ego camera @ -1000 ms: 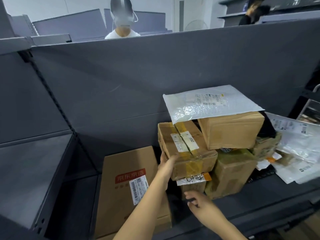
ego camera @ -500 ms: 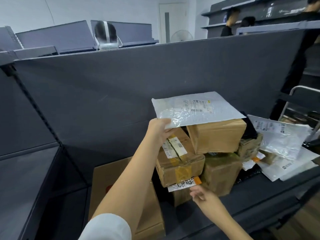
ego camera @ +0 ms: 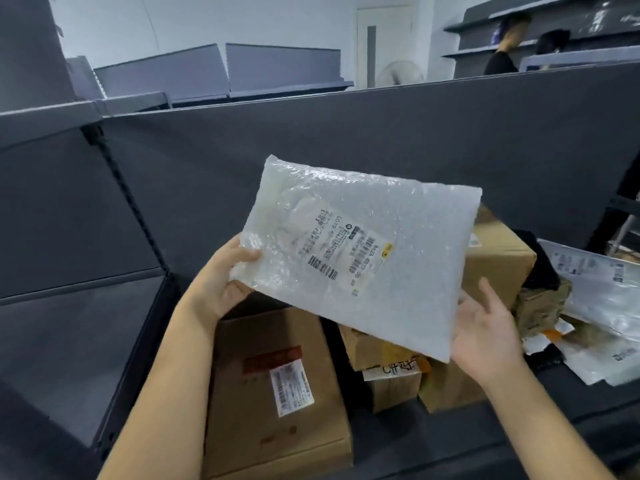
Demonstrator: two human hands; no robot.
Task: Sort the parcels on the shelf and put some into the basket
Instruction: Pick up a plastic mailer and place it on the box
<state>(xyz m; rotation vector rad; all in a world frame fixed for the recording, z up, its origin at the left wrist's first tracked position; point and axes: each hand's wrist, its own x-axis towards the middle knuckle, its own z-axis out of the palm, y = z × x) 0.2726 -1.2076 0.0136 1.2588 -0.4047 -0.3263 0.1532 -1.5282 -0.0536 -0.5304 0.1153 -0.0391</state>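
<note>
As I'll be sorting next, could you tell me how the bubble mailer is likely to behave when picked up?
Probably light: the left hand pinches one corner, the open right hand only props the bubble mailer. Fairly stiff, it seems: no droop. Glossy plastic may slip.

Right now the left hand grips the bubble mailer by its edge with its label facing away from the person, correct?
No. The left hand grips the bubble mailer by its edge, but its label faces the person; the head view shows its barcodes.
</note>
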